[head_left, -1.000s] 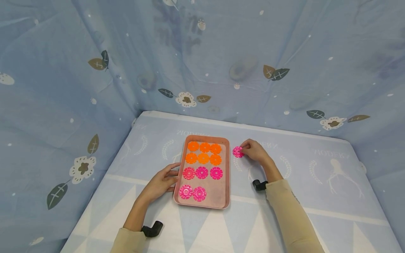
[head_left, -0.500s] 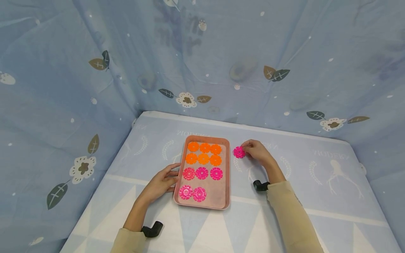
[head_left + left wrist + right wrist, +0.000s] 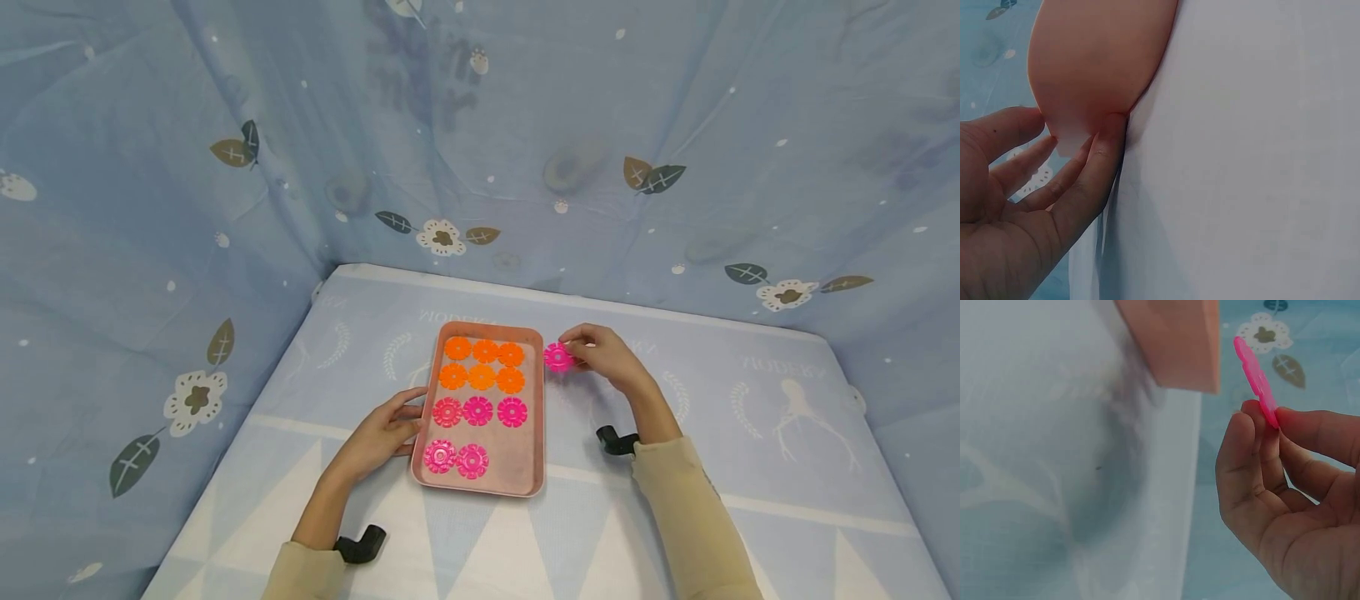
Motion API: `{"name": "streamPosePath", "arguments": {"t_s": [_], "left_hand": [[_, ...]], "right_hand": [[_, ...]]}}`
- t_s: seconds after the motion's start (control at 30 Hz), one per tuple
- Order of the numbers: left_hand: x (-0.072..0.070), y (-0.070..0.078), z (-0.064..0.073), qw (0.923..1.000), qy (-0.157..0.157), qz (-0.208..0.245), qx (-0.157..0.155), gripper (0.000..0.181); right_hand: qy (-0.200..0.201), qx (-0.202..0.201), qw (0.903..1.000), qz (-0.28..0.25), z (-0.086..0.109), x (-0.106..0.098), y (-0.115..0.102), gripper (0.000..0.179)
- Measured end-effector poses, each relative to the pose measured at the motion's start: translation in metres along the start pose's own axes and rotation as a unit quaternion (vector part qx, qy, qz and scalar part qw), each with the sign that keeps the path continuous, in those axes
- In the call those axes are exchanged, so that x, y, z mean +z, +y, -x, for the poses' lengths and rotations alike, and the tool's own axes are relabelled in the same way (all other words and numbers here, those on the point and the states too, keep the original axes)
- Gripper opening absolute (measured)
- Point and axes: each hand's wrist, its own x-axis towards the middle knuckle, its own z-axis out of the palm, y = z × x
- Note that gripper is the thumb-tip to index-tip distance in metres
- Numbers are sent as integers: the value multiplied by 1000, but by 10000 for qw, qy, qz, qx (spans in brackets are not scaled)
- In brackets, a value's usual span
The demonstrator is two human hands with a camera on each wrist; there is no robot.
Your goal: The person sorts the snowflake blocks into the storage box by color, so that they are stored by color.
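Note:
My right hand pinches a bright pink snowflake building disc between thumb and fingertips, just beside the tray's upper right edge. In the right wrist view that disc appears edge-on and tilted, clear of the cloth. A shallow pink tray lies on the table with several orange discs in two rows at its far end. Several pink discs lie in rows nearer me. Along the tray's left side, my left hand touches the outer wall with its fingers spread; the left wrist view shows fingertips against the tray wall.
A pale blue and white patterned cloth covers the table. Blue printed curtains hang behind it and at the sides. Black wrist mounts sit on both of my wrists.
My right hand has lifted the pink disc slightly and moved it left, toward the tray's edge. The left hand and the discs in the tray have stayed in place.

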Motion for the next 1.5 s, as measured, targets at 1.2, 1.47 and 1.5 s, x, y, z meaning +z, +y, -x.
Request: {"name": "streamPosePath", "arguments": {"t_s": [1.2, 1.47, 1.5], "left_hand": [[0, 2, -1, 9999, 96, -137, -30, 52], [1, 2, 0, 9997, 132, -179, -82, 52], [1, 2, 0, 9997, 132, -175, -83, 52]], "right_hand": [[-3330, -843, 9319, 1165, -5, 75, -52, 16], [-3817, -899, 8972, 2031, -7, 94, -54, 18], [-3865, -890, 8942, 2079, -6, 95, -55, 18]]}}
